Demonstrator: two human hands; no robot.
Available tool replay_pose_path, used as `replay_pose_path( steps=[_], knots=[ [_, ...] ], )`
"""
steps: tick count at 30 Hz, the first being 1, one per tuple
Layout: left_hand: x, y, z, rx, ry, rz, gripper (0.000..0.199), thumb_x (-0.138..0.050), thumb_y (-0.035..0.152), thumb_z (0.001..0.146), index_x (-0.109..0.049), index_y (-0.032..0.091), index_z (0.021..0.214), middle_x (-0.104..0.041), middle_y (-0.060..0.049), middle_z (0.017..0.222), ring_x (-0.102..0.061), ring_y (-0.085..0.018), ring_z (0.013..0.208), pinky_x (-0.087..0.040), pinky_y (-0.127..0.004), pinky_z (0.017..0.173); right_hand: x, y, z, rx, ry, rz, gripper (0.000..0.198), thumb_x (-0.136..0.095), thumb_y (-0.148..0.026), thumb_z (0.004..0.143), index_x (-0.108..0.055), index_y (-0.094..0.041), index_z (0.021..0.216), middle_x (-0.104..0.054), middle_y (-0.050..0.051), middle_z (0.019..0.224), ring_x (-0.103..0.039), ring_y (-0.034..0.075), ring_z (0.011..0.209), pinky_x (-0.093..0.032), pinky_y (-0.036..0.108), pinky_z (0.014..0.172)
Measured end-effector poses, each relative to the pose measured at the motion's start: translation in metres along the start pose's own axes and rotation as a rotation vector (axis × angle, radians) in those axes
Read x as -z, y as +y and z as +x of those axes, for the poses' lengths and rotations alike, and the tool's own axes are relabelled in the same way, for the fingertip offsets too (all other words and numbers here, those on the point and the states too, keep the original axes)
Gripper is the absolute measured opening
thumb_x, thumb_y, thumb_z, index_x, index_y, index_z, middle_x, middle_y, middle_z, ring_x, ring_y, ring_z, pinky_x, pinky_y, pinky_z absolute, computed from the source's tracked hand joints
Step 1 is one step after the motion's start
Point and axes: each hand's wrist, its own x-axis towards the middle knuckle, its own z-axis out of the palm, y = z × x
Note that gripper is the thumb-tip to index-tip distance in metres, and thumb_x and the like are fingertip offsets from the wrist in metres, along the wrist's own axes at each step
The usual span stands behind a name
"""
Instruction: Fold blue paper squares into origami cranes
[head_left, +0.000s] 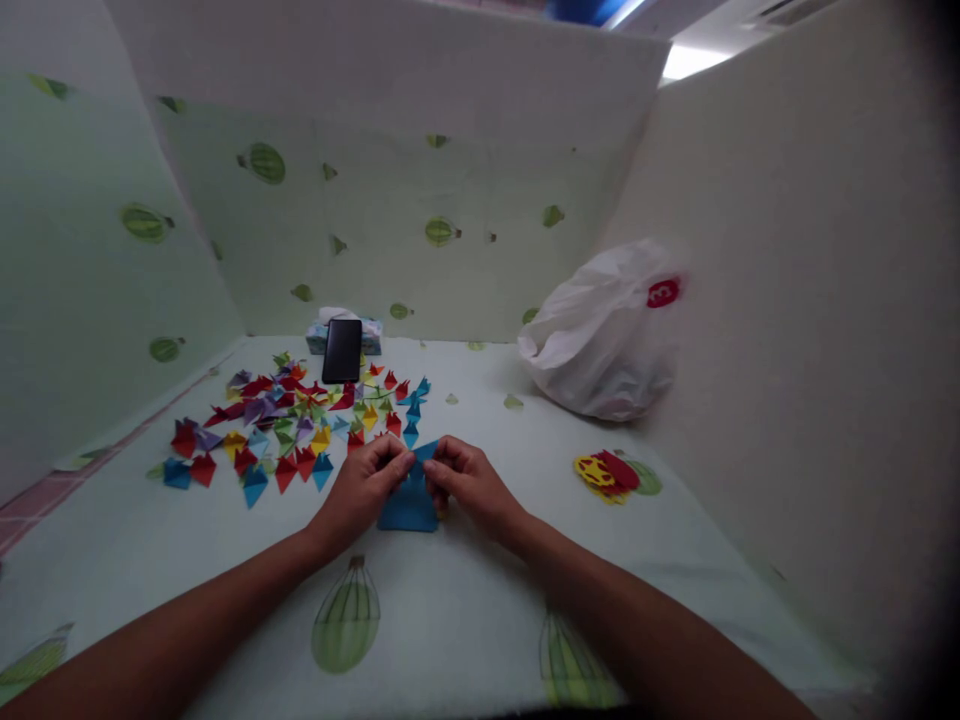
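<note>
Between my two hands is a small piece of blue folded paper (426, 451), pinched at its sides. My left hand (379, 468) is closed with thumb and fingertips on its left edge. My right hand (461, 475) pinches the other side; some of its fingers curl out of sight. Directly below lies a flat blue square of paper (407, 508) on the cloth, partly covered by my hands. Just beyond them a short column of blue folded pieces (412, 410) runs away from me. To the left spread many folded paper pieces (285, 410) in red, blue, yellow, green and purple.
A black phone (343, 351) leans on a tissue box (316, 337) at the back. A white plastic bag (604, 335) sits at the right. Red and yellow cut-out pieces (606, 475) lie nearer. Balloon-patterned cloth covers the surface (465, 620); panels (450, 290) rise around it.
</note>
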Motion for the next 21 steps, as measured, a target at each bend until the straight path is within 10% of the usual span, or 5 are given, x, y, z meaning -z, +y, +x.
replay_pose_path(
  steps=[21],
  knots=[
    [-0.009,-0.0077,0.0028,0.382,-0.042,-0.612,0.037,-0.082,0.043,0.073,-0.057,0.016,0.074,-0.054,0.004,0.059,-0.046,-0.007,0.052,-0.034,-0.019,0.047,-0.0001,-0.0009,-0.004,-0.112,-0.098,0.22,0.036,-0.073,-0.05,0.082,-0.059,-0.017,0.078,-0.065,-0.002,0.068,-0.057,0.009,0.051,-0.045,0.022,0.05]
  ],
)
